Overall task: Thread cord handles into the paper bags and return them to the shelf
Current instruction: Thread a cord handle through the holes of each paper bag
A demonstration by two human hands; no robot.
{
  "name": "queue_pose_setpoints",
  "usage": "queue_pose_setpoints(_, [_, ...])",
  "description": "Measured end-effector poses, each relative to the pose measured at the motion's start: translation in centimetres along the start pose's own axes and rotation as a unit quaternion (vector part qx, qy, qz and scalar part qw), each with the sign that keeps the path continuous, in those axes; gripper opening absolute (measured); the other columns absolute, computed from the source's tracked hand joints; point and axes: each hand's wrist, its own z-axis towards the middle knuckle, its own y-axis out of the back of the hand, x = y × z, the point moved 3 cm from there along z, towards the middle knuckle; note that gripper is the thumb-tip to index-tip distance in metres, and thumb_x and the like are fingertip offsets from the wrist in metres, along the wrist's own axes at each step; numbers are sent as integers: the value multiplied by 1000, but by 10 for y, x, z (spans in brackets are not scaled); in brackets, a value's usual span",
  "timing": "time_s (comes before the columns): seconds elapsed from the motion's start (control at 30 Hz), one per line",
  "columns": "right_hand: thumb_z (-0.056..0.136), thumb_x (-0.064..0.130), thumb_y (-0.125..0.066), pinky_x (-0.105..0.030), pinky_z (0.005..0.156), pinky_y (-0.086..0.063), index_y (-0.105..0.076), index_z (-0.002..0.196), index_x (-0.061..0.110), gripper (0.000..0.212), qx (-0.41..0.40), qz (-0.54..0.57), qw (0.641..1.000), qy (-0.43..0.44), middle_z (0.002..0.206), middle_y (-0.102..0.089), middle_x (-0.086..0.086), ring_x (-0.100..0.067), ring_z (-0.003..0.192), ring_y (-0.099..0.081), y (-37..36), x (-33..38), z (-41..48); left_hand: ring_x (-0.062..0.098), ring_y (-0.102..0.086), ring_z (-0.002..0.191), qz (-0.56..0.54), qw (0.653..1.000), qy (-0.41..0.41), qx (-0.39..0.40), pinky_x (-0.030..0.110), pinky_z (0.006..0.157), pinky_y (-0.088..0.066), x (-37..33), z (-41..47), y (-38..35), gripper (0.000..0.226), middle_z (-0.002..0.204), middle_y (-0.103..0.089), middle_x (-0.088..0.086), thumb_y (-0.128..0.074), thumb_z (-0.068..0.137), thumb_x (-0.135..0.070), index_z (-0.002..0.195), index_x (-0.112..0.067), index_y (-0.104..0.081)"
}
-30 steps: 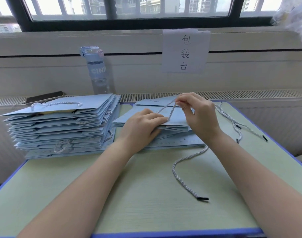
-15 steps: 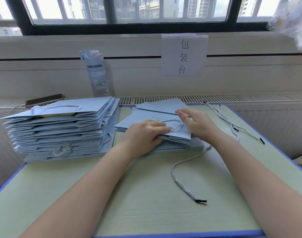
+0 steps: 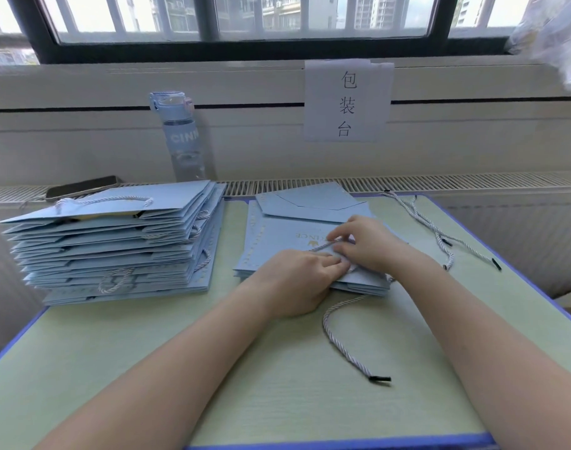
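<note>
A flat paper bag lies on the counter under both hands. The right hand pinches the cord on the bag's top face. The left hand, fingers curled, pinches it just beside. The cord's loose end trails over the counter.

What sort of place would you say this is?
Probably a packing bench by a window: a wall sign reads 包装台, flat blue paper bags are stacked at left, and loose cord handles lie on the table.

Cord pt hid under L hand — grip unclear
</note>
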Motion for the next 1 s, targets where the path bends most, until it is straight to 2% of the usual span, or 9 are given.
queue_pose_setpoints(0.1, [92,27,-53,-30,74,-42,-59,90,25,7,-50,-20,997,-61,91,-60,0,-23,95,-56,3,-13,2,20,-70,76,-27,1000,-2,-7,29,44,-52,0,0,4,47,94,-72,0,-33,75,-25,102,-12,-69])
queue_pose_setpoints(0.23, [96,25,-42,-32,71,-40,-59,107,15,22,-112,-46,981,-153,109,-62,-10,-30,99,-55,9,-40,2,19,-71,79,-52,998,-7,-28,31,48,-55,1,-1,9,41,101,-72,-2,-45,75,-25,105,-15,-72])
queue_pose_setpoints(0.37, [88,40,-59,-29,71,-45,-66,97,22,21,-80,75,989,-98,95,-64,1,-17,88,-57,13,-41,2,20,-70,78,-93,995,5,-19,33,51,-56,3,-2,10,38,102,-72,-4,-50,75,-26,105,-18,-71])
queue_pose_setpoints(0.47, [85,38,-65,-24,62,-39,-63,88,22,16,1,41,998,-49,85,-60,4,-14,81,-55,7,-22,1,21,-70,77,-102,995,17,-11,33,51,-55,6,-3,8,43,102,-72,-5,-43,74,-29,106,-20,-70])
queue_pose_setpoints(0.57, [93,31,-54,-30,72,-41,-62,94,17,16,-43,-47,996,-61,97,-62,-3,-23,95,-55,3,-16,5,19,-70,79,-101,994,27,-16,32,52,-55,6,-3,7,43,103,-72,-6,-44,74,-28,106,-21,-71])
queue_pose_setpoints(0.67, [96,31,-48,-31,72,-38,-59,104,14,21,-119,-54,985,-116,108,-60,-6,-27,101,-54,5,-23,5,16,-70,85,-109,993,33,-30,31,55,-56,4,-2,7,41,105,-71,-7,-42,77,-25,106,-22,-72])
queue_pose_setpoints(0.77, [95,28,-52,-29,72,-37,-64,99,11,21,-164,31,982,-92,102,-65,-7,-23,95,-55,11,-31,4,15,-70,86,-88,991,48,-86,30,57,-56,9,-2,16,31,99,-73,-5,-47,84,-23,100,-20,-73])
queue_pose_setpoints(0.87, [97,27,-46,-22,67,-30,-66,98,14,24,-209,152,965,-47,98,-65,-2,-18,91,-54,20,-29,2,17,-70,88,-38,976,100,-192,33,74,-55,28,-8,28,18,94,-74,-3,-59,88,-22,94,-15,-74])
queue_pose_setpoints(1.0, [92,59,-32,-2,80,-36,-63,106,25,48,-280,282,913,94,108,-61,10,-3,104,-55,39,-8,-13,19,-67,92,-55,927,244,-278,37,82,-53,53,-20,35,23,96,-73,-1,-60,86,-27,98,-13,-73])
